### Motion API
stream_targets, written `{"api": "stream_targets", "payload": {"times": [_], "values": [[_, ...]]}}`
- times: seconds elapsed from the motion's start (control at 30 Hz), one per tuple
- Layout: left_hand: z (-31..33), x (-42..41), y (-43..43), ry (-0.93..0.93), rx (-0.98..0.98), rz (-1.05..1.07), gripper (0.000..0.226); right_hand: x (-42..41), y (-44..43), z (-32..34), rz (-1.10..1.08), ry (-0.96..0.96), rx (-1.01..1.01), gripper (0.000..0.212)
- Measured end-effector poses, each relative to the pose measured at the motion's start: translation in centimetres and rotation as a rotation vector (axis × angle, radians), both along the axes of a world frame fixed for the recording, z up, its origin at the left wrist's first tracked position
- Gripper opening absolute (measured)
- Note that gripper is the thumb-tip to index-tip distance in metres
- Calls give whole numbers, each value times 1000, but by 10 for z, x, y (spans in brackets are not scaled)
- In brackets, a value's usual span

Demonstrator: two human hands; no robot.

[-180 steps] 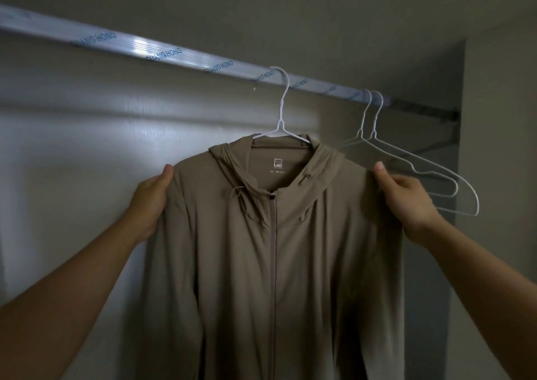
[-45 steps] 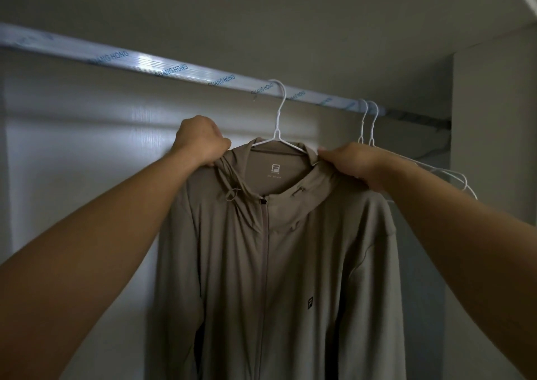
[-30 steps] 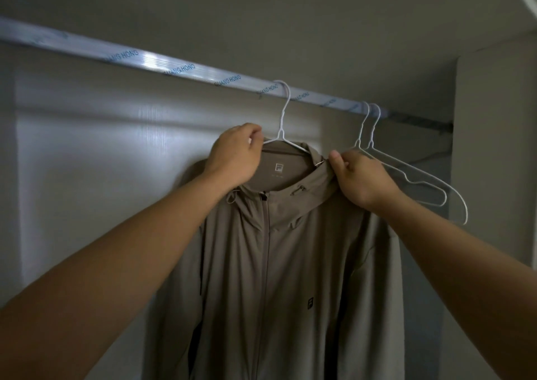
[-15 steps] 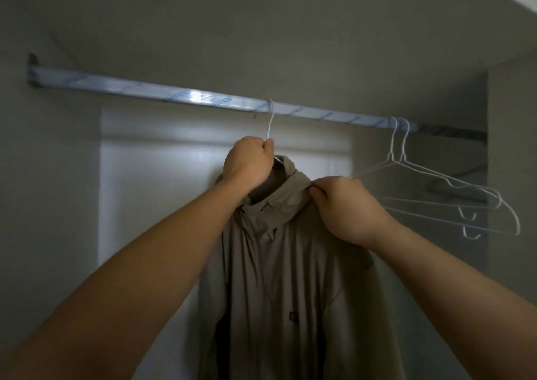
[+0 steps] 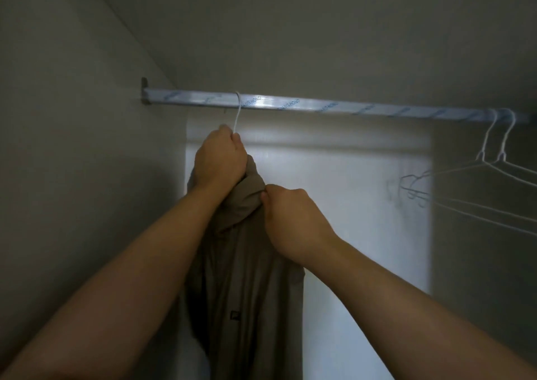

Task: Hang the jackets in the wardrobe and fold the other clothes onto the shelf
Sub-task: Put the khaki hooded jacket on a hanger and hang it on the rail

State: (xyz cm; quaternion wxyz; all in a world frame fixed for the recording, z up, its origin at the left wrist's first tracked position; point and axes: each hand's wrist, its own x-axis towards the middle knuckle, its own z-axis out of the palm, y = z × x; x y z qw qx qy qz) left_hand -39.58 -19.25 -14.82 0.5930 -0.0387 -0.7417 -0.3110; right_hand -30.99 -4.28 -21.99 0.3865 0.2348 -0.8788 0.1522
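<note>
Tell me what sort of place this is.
Probably the inside of a wardrobe: a hanging rail runs across it, a beige jacket hangs from it on a wire hanger, and two empty hangers hang at the right.

Wide open stretch of rail [image 5: 319, 108] between the jacket [image 5: 247, 263] and the two empty hangers [image 5: 494, 159] far right; side wall [image 5: 87, 176] crowds the jacket's left.

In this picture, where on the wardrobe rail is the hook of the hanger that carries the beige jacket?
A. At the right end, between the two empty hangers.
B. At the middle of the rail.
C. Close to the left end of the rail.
C: the hanger with the jacket hooks on the rail just beside its left bracket, far from the empty hangers at the right.
</note>
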Motion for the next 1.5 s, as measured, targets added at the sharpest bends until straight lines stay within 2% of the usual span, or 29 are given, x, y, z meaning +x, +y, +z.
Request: {"api": "stream_targets", "payload": {"times": [0.03, 0.1, 0.17, 0.23, 0.3, 0.4, 0.43, 0.5, 0.57, 0.7, 0.8, 0.87, 0.97, 1.1, 1.23, 1.33, 1.5], "values": [[0, 4, 3, 2, 53, -23, 9, -2, -2, -2, 5, -7, 0, 20], [1, 16, 14, 82, 82, -5, 23, -4, 1, -3, 29, 2, -12, 25], [1, 32, 34, 223, -9, 6, 29, -2, 13, -3, 83, 15, -80, 37], [3, 43, 65, 235, -159, -105, 28, -3, 33, 0, 81, 21, -213, 46], [10, 47, 107, 56, -245, -263, 26, -9, 63, 5, -8, 49, -367, 46], [28, 45, 187, -365, -400, -442, 8, -15, 124, 11, -175, 156, -636, 33], [31, 43, 213, -513, -438, -522, 9, -14, 146, 11, -253, 198, -694, 30], [33, 31, 258, -798, -393, -713, 15, -7, 189, 9, -406, 278, -765, 26], [25, 17, 293, -945, -215, -896, 15, 5, 231, 7, -563, 343, -765, 27], [4, -4, 361, -940, 254, -1349, 22, 40, 306, 6, -893, 399, -642, 37], [-5, -5, 401, -921, 421, -1522, 38, 61, 345, 3, -1110, 307, -511, 41], [-6, -2, 418, -953, 489, -1601, 45, 68, 360, 0, -1164, 196, -411, 36], [-5, 3, 433, -978, 526, -1692, 46, 71, 367, -9, -1117, 189, -329, 21], [-6, 5, 443, -939, 579, -1746, 37, 71, 365, -12, -1088, 238, -294, 29], [-9, 12, 441, -898, 658, -1804, 31, 80, 363, -10, -996, 197, -359, 28], [-7, 23, 434, -869, 692, -1847, 29, 90, 361, -6, -922, 256, -406, 27], [-4, 46, 427, -722, 673, -1955, 40, 111, 357, 6, -894, 304, -461, 27]]}}
